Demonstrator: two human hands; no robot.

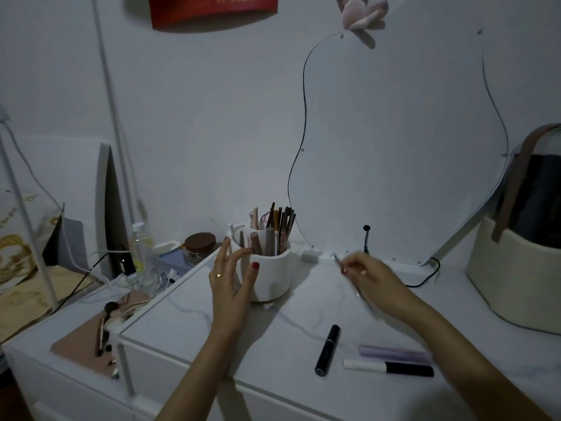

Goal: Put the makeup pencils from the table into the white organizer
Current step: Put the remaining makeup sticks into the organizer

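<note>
The white organizer [268, 273] stands upright at the back of the white table [188, 326], filled with several pencils and brushes. My left hand [232, 284] is spread open against its left side, fingers touching the wall and rim. To the right of the organizer, my right hand [375, 279] pinches a thin silver makeup pencil [364, 297], blurred, its tip pointing up toward the mirror. Near the front edge lie a black tube [327, 350], a lilac tube [394, 351] and a white-and-black tube [388, 366].
A wavy mirror [394, 147] leans on the wall behind, with a black cable [425, 278] at its foot. A cream basket [516, 275] stands at the right. On the left sit a lower shelf with brushes on a pink mat [91, 341], a bottle [142, 247] and a jar [201, 244].
</note>
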